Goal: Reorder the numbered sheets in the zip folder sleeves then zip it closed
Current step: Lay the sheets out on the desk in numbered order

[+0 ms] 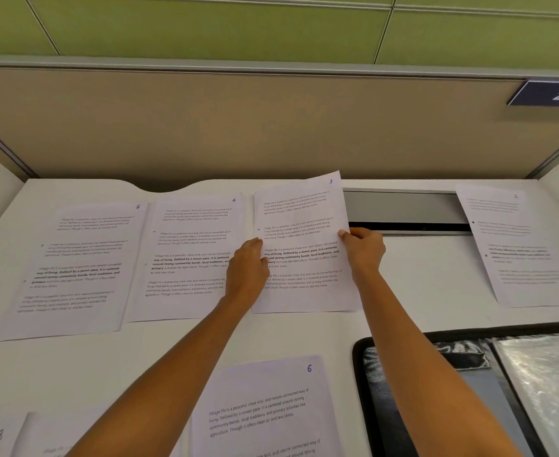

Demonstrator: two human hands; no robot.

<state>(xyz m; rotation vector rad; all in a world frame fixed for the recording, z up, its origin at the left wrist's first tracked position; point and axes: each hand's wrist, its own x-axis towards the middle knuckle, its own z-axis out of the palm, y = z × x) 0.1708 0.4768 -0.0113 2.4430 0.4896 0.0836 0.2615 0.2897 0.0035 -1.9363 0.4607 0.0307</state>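
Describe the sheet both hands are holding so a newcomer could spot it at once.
On the white desk, printed sheets lie in a row below the beige partition. The held sheet is third from the left, pinched at its side edges by the left hand and right hand. Unlike sheet 4 beside it, its top corner reads 3 and it overlaps the grey cable slot.

Your white surface [420, 285] carries sheet 5 [73, 268], sheet 4 [189, 258] beside it, sheet 6 [264, 410] nearer you, and the open zip folder [378, 390] at right
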